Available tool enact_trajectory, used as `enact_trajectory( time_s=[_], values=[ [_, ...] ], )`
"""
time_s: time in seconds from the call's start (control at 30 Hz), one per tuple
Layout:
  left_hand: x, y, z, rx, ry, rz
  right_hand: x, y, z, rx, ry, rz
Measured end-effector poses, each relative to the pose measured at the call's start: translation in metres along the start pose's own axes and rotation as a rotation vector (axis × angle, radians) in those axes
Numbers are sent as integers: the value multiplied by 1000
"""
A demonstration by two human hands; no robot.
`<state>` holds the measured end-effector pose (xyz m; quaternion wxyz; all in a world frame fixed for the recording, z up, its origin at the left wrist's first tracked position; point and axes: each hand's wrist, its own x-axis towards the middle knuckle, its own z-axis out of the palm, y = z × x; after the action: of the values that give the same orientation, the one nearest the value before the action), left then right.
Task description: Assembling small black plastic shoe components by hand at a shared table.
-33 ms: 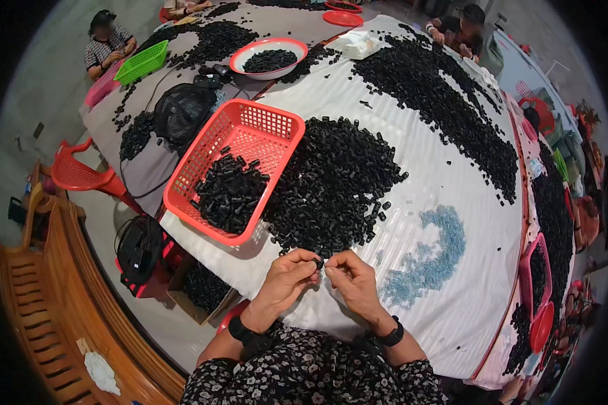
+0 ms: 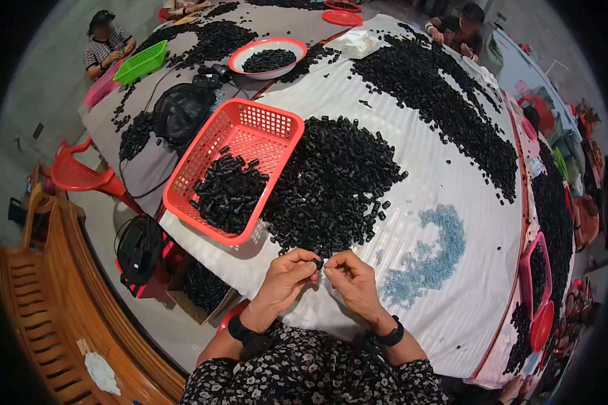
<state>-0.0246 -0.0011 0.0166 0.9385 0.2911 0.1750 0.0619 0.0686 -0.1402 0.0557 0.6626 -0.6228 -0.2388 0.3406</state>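
Between its thumb and fingers my left hand (image 2: 291, 275) pinches a small black cylindrical piece (image 2: 318, 264). Close beside it, my right hand (image 2: 350, 278) is closed in a pinch at the piece's right side; whatever is between those fingertips is too small to make out. Just beyond both hands lies a big heap of similar black cylinders (image 2: 338, 182). A red plastic basket (image 2: 288, 121), partly filled with such cylinders, stands left of the heap. Small clear bluish pieces (image 2: 446, 243) are spread on the white cloth (image 2: 483, 270) to the right.
A red-rimmed white basin (image 2: 297, 69) with black pieces stands farther back, near a black bag (image 2: 181, 111). Another long heap (image 2: 446, 94) crosses the far right. A wooden bench (image 2: 40, 304) and a red chair (image 2: 81, 172) stand left. Other people sit around the table's far side.
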Motion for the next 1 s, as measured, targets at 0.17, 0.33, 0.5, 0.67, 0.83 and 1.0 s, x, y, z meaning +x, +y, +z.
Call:
enact_trajectory(
  time_s=[0.17,0.33,0.5,0.67,0.83,1.0],
  values=[
    [-1,3,1,263,-6,105,-3,6,-3,-59,23,-34],
    [-1,5,4,395,66,212,-1,3,-8,-216,88,-146],
    [-5,3,-2,655,100,225,-7,16,-10,-84,-6,7],
    [-8,1,-1,855,94,351,-7,16,-8,74,19,46],
    [-8,-1,-4,602,75,233,-5,17,-14,-31,37,-67],
    [-8,-4,1,567,52,179,-4,19,-9,47,50,-46]
  ],
)
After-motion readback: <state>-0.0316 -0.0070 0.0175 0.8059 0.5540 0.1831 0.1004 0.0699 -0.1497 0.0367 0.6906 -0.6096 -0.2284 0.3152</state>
